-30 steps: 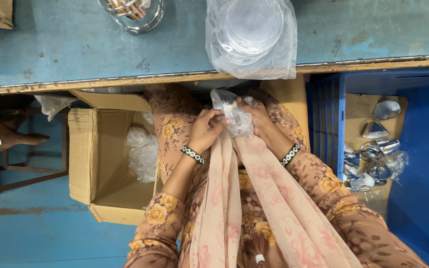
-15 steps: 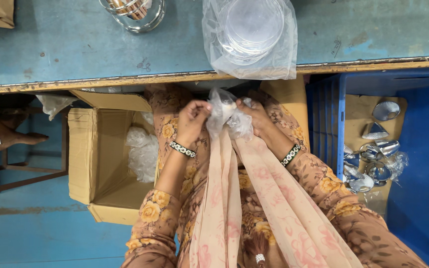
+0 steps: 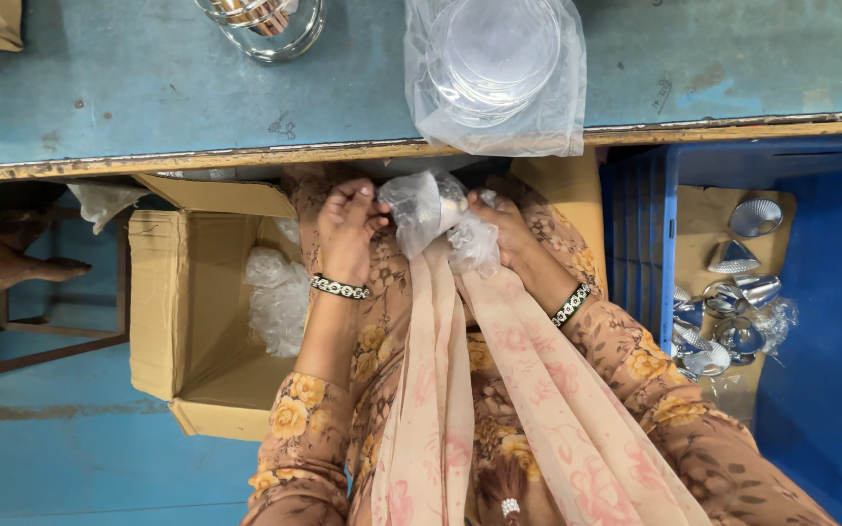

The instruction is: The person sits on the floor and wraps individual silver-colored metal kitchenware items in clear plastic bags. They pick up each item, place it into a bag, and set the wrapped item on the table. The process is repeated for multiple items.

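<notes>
Fingers (image 3: 367, 200) of the left hand (image 3: 348, 234) are bent and pinch the edge of a small clear plastic bag (image 3: 426, 209) with a shiny round cup shape inside it. The right hand (image 3: 509, 229) grips the other side, where the plastic is all crumpled, and its fingers are curled tight into the bunch, so I cannot tell just how each one sits. The bag sits between the two hands, just under the edge of the blue table (image 3: 148, 107), close to the person's lap. Its long way runs from about 10 o'clock to 4 o'clock, with the round fat end up toward 10 o'clock by the left hand and the scrunched tail down toward 4 o'clock by the right hand. Both wrists wear a black and white bangle. At 12 o'clock from the hands, a bigger clear bag of round see-through lids (image 3: 494, 68) lies on the table and hangs a little over its edge. At 11 o'clock, a shiny metal bowl (image 3: 265, 24) stands on the table, well apart from the hands. At 9 o'clock, an open brown cardboard box (image 3: 187, 321) stands on the floor with crinkly plastic wrap (image 3: 275, 297) in it. At 3 o'clock, a blue crate (image 3: 830, 390) holds silver foil cups (image 3: 733, 312) on a brown card. A pale pink scarf (image 3: 460, 409) hangs down in front of the person.
</notes>
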